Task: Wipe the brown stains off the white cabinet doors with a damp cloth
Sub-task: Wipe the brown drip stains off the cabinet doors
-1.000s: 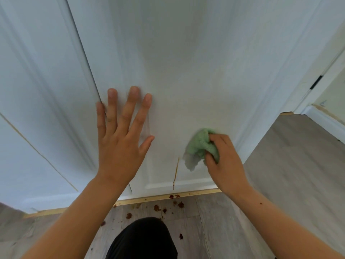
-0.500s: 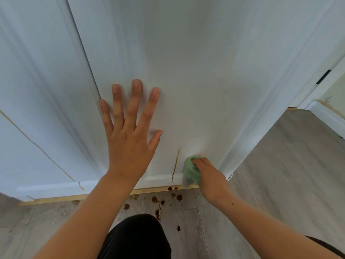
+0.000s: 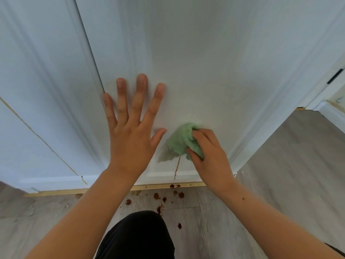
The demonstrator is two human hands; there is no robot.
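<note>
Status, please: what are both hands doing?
Left hand flat on white door. Right hand grips green cloth at top of brown streak. Nothing blocking; brown spots on floor.

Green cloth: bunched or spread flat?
Bunched. The green cloth is wadded in the right hand's curled fingers, against the cabinet door.

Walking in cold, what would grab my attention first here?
The green cloth, bunched in the right hand and pressed low on the white cabinet door, stands out most against all that white. Beside it the left hand lies flat on the same door, fingers spread. Just below the cloth a thin brown streak runs down the panel, and dark brown spots dot the grey floor at the door's foot.
</note>
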